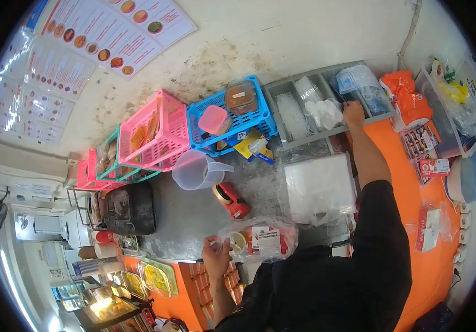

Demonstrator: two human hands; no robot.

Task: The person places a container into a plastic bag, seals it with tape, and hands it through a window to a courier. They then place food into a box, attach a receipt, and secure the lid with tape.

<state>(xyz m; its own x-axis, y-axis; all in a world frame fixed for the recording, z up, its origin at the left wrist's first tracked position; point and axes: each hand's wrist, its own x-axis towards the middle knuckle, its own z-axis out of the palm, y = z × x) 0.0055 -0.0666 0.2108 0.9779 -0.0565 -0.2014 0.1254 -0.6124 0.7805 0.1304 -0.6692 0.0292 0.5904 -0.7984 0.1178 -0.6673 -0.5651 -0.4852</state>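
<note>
My left hand (pixel 216 258) is at the counter's front edge, its fingers closed on the rim of a clear plastic bag (pixel 289 229). Inside the bag lie a red packet with a white label (pixel 265 239) and a round, pale yellowish item (pixel 238 242). My right arm stretches to the grey divided tray (pixel 316 134) at the back. There my right hand (pixel 353 112) is curled over a divider, between a white crumpled plastic bag (pixel 325 114) and a compartment of blue-and-white plastic packs (pixel 357 80). Its fingertips are partly hidden, and what they hold cannot be made out.
A stack of clear plastic sheets or bags (pixel 320 185) lies below the tray. Left of it are a red tape dispenser-like object (pixel 231 200), a clear measuring jug (pixel 196 170), a blue basket (pixel 260 113), a pink basket (pixel 158 135) and a black container (pixel 131 209).
</note>
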